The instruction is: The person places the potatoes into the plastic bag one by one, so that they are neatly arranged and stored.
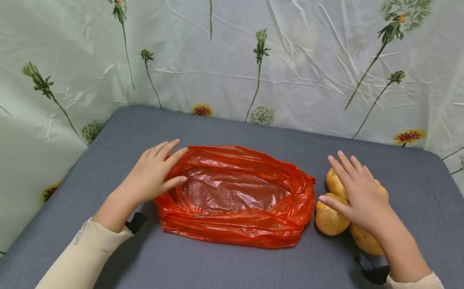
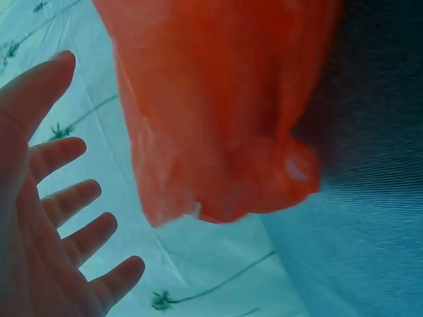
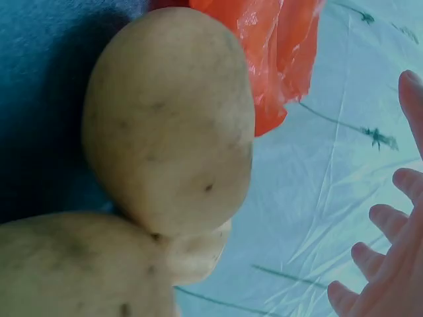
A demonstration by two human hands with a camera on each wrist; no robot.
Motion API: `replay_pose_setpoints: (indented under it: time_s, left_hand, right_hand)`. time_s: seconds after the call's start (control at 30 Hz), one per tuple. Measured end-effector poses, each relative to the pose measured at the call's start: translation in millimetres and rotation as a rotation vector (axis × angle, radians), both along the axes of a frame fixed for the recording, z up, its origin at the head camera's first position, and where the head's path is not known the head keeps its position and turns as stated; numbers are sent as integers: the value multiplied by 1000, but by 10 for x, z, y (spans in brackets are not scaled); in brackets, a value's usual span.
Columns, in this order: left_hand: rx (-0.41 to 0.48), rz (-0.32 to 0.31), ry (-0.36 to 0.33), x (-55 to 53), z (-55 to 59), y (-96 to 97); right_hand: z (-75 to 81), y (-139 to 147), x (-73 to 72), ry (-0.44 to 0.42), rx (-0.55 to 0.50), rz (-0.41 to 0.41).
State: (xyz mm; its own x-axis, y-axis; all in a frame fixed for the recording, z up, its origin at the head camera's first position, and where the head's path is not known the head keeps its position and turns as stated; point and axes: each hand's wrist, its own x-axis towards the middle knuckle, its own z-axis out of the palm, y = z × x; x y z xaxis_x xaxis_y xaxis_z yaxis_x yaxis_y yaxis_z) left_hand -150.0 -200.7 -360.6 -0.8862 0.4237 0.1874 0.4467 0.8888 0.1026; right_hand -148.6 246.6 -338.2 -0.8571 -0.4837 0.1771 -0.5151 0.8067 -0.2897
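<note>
Sleeves [image 1: 79, 257] at 8 and 4 o'clock. Left hand [image 1: 151, 172], fingers spread, empty, at bag's [image 1: 229, 227] 9 o'clock end, nearer; right hand [image 1: 363, 197] likewise, over potatoes [image 1: 331, 220] off its 3. Bag's long axis: 9–3.

A pale grey-green cloth [image 1: 212, 69] with a satiny shine hangs behind the surface [image 1: 217, 285] and shows at its left and right sides too, with sharp creases running through the upper part, right of centre. Its print has fluffy dandelion heads [image 1: 263, 115], green buds [image 1: 147, 55] on long thin stems, and a few red-and-yellow flowers [image 1: 203, 110] low down. The surface is a plain, matte blue-grey with rounded far corners. Light spreads softly, brightening patches of the cloth at left; both wrist views have a bluer cast.
</note>
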Motion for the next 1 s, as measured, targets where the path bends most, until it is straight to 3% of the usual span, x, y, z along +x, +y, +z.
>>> replay_pose_setpoints:
  time_s: [0.13, 0.33, 0.57, 0.87, 1.0]
  left_hand:
    - [63, 33, -16, 28, -62, -75]
    - [165, 81, -108, 55, -144, -190]
    - [257, 82, -176, 90, -200, -253]
    - [395, 76, -201, 106, -317, -296]
    - [473, 60, -221, 94, -378, -316]
  right_hand:
    - [-30, 90, 44, 33, -47, -19]
    - [-90, 229, 126, 67, -113, -44]
    - [-198, 400, 226, 75, -212, -71]
    - [-322, 591, 415, -45, -307, -138]
    - [-367, 666, 495, -111, -322, -206]
